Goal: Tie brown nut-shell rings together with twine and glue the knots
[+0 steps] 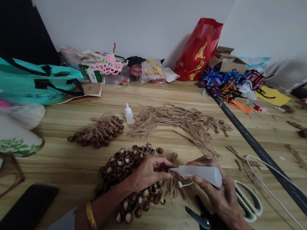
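My right hand (219,192) is wrapped round a white squeeze bottle (200,174), tilted with its nozzle pointing left. The small cap dangles open below the nozzle. Close to the nozzle tip, my left hand (151,172) has thumb and fingers pinched together; what sits between them is too small to make out. Under and around my left hand lies a pile of brown nut shells (120,166), many cut open and hollow. A bundle of short twine strands (172,188) spreads beneath the fingers and nozzle.
Behind lie a corded shell cluster (97,133), a small dropper bottle (128,114) and long loose twine (167,119). Scissors (249,202) and black-handled cutters (203,221) are by my right hand. A phone (24,216) lies at left; a white cable (276,186) crosses the right.
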A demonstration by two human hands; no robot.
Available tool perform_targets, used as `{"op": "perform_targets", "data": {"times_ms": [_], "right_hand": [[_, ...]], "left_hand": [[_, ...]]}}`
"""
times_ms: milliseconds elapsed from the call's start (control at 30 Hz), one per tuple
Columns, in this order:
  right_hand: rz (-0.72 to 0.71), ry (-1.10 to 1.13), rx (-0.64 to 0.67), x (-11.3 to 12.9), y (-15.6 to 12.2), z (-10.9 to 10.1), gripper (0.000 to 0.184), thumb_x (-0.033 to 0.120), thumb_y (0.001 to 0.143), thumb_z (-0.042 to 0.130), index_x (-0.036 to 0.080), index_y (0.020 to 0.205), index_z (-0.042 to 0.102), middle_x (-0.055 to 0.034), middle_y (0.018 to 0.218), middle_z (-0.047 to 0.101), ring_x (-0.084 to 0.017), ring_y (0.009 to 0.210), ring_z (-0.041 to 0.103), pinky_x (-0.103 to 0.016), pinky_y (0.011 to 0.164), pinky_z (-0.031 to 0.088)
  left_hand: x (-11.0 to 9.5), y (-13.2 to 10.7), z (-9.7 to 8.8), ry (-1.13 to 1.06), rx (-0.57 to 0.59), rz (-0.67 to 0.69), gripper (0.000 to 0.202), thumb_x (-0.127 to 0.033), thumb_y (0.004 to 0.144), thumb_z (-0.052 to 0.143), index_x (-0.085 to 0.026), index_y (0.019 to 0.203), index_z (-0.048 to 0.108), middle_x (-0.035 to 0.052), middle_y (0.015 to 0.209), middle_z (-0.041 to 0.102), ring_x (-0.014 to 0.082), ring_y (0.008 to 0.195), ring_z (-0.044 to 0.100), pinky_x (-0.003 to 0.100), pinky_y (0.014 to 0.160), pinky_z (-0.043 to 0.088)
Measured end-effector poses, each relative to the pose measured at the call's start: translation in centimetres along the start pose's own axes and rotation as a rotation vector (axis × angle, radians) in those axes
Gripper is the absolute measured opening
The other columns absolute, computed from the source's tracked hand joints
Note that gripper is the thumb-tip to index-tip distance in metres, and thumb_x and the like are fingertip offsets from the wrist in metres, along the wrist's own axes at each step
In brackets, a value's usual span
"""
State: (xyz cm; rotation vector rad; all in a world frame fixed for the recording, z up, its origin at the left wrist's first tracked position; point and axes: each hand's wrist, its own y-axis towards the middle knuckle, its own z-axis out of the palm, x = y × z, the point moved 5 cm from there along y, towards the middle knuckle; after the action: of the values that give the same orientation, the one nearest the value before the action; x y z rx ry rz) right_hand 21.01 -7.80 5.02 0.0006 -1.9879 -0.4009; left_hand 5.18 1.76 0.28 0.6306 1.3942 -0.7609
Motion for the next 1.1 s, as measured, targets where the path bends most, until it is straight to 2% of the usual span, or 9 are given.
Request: {"op": "perform_targets", "data": {"times_ms": [200,333,633,867,1100], "right_hand": [[0.016,0.006,-0.005,0.0,-0.1,0.0,0.017,0.033,0.085,0.062,0.022,0.097,0.066,-0.0069,0.092,0.068,-0.024,0.086,0.064,-0.031,0.069,0.053],[0.014,0.010,0.002,0.4,-0.2,0.1,0.014,0.033,0.084,0.062,0.023,0.095,0.065,-0.0052,0.089,0.067,-0.022,0.081,0.064,-0.030,0.067,0.053],[-0.026,0.048,-0.100,0.2,0.0,-0.6,0.016,0.030,0.085,0.062,0.021,0.098,0.064,-0.0075,0.092,0.065,-0.023,0.085,0.062,-0.033,0.070,0.051],[-0.044,0.012,-0.051,0.3,-0.4,0.0,0.017,0.030,0.085,0.063,0.022,0.100,0.064,-0.0061,0.096,0.065,-0.022,0.090,0.061,-0.031,0.073,0.051],[-0.138,-0.033,-0.017,1.1,-0.2,0.5,0.017,0.026,0.083,0.064,0.024,0.100,0.063,-0.0053,0.094,0.065,-0.021,0.085,0.061,-0.030,0.069,0.051]], "left_hand": [[-0.1,-0.1,0.1,0.016,0.011,0.022,0.026,-0.026,0.072,0.073,-0.011,0.093,0.070,0.0088,0.095,0.072,0.0200,0.088,0.064,0.029,0.082,0.047],[0.0,0.0,-0.1,0.051,0.009,0.027,0.028,-0.027,0.073,0.072,-0.012,0.097,0.070,0.0097,0.099,0.072,0.0217,0.092,0.064,0.031,0.085,0.047],[0.8,0.1,-0.4,0.043,-0.038,0.035,0.030,-0.024,0.071,0.074,-0.012,0.098,0.070,0.0086,0.096,0.072,0.0201,0.087,0.066,0.029,0.081,0.048],[0.4,-0.1,-0.2,0.024,-0.054,0.030,0.029,-0.024,0.069,0.076,-0.012,0.095,0.071,0.0086,0.095,0.073,0.0206,0.088,0.066,0.030,0.082,0.049],[0.0,-0.3,-0.3,0.056,-0.045,0.033,0.027,-0.020,0.071,0.074,-0.013,0.097,0.071,0.0081,0.097,0.073,0.0204,0.090,0.066,0.029,0.084,0.049]]}}
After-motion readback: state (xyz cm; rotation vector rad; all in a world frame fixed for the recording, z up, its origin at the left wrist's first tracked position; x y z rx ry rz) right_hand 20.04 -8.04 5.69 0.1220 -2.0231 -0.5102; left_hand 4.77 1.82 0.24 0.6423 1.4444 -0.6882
